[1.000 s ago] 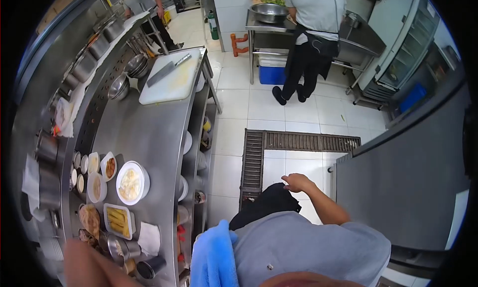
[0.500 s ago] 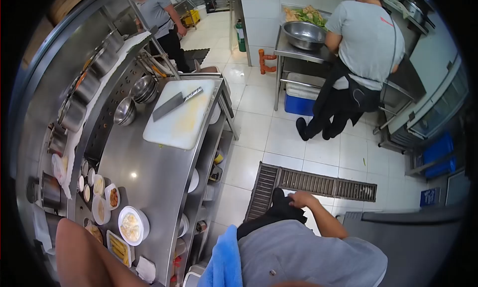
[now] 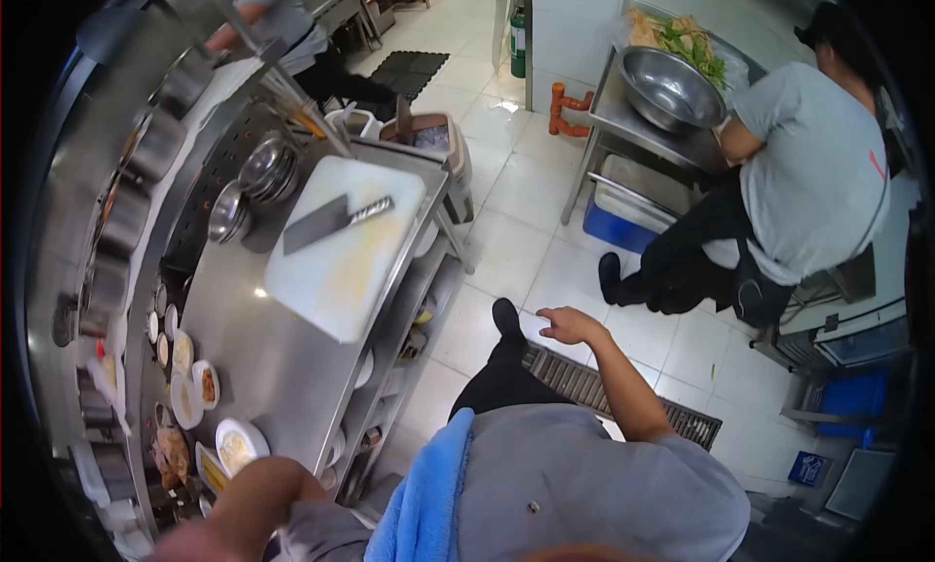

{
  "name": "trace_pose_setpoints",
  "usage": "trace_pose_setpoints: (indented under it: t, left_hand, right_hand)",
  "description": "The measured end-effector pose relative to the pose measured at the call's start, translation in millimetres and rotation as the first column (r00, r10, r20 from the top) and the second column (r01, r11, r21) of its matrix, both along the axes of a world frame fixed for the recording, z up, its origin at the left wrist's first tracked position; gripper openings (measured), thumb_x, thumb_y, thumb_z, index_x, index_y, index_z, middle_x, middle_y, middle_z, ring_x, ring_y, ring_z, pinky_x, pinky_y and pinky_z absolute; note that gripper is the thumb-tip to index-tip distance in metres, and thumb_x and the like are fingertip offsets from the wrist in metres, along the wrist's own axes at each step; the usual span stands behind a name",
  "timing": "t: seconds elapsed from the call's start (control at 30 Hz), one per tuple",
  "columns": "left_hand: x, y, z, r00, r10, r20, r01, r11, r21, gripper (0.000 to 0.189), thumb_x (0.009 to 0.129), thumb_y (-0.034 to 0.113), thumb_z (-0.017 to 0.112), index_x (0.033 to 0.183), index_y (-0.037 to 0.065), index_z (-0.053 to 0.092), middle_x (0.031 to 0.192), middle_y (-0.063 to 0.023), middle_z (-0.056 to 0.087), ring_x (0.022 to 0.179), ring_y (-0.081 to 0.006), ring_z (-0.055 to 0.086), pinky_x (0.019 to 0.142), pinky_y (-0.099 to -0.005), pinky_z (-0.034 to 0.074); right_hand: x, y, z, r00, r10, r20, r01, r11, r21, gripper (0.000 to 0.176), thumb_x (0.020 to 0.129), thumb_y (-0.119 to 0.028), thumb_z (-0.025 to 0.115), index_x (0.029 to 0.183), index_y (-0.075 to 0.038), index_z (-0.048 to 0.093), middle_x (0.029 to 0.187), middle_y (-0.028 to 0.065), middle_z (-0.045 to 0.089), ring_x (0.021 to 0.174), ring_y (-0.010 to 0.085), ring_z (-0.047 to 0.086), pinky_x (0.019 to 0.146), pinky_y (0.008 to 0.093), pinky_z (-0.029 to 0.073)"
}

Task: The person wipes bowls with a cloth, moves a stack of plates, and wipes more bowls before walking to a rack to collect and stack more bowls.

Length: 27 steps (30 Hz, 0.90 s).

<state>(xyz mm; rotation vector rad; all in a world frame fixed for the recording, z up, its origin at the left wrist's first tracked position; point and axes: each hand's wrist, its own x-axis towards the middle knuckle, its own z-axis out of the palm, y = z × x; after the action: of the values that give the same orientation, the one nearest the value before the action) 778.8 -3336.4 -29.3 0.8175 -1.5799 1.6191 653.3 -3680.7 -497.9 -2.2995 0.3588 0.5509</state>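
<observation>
Hands apart, right hand (image 3: 572, 325) loose and empty, left hand (image 3: 190, 543) too blurred to judge; sound practice demands left arm (image 3: 258, 504) clearance from the white bowl (image 3: 260, 443), eight o'clock on the tabletop (image 3: 263, 338).

Steel ctr (image 3: 268, 367) open betw white bowl (image 3: 239, 447) & cutting bd (image 3: 331, 280); cleaver (image 3: 317, 226) atop bd.

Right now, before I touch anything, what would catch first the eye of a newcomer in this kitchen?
Probably the cleaver, lying on the white cutting board at the far end of the steel counter on your left. Next, perhaps, the bright blue towel against your grey shirt. Farther off to the right, a large metal bowl stands in front of leafy greens, beside a co-worker.
</observation>
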Motion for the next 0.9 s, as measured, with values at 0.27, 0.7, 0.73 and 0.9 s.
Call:
trace_pose_setpoints:
  t: [0.27,0.7,0.73,0.9]
  left_hand:
    - [142.5,-133.2,-192.3,0.134,0.599,-0.789,0.350,0.717,0.603,0.035,0.085,0.026,0.059,0.102,-0.004,0.065,0.083,-0.0155,0.067,0.079,-0.0278,0.063,0.077,-0.0364,0.048]
    - [279.7,-359.0,-205.7,0.385,0.685,-0.618,0.418,0.468,0.779,0.033,0.075,0.017,0.072,0.102,-0.001,0.064,0.080,-0.0120,0.063,0.075,-0.0301,0.058,0.073,-0.0378,0.044]
    - [287.6,-375.7,-206.9,0.378,0.711,-0.593,0.393,0.457,0.798,0.032,0.076,0.017,0.072,0.102,-0.001,0.064,0.079,-0.0118,0.062,0.075,-0.0302,0.058,0.073,-0.0380,0.044]
    - [324.2,-456.6,-203.9,0.287,0.868,-0.405,0.355,0.296,0.886,0.033,0.080,0.017,0.069,0.109,0.002,0.063,0.092,-0.0153,0.064,0.087,-0.0347,0.058,0.080,-0.0414,0.045]
  right_hand:
    - [65.2,-110.2,-27.2,0.993,-0.101,-0.065,0.103,0.994,0.028,0.051,0.086,-0.033,0.061,0.128,-0.006,0.050,0.101,0.0223,0.066,0.098,0.0374,0.061,0.086,0.0414,0.048]
    - [285.1,-290.0,-45.5,0.998,-0.023,-0.055,0.028,0.995,0.098,0.052,0.085,-0.031,0.061,0.127,-0.002,0.051,0.110,0.0252,0.062,0.105,0.0401,0.058,0.091,0.0431,0.047]
    - [309.3,-307.7,-46.9,0.999,-0.007,-0.053,0.012,0.995,0.101,0.052,0.085,-0.031,0.061,0.127,-0.002,0.051,0.110,0.0252,0.062,0.105,0.0401,0.058,0.091,0.0431,0.047]
    - [408.4,-392.1,-47.6,0.992,0.090,0.090,-0.092,0.996,0.016,0.050,0.085,-0.030,0.059,0.126,-0.003,0.051,0.109,0.0246,0.062,0.105,0.0404,0.058,0.091,0.0442,0.046]
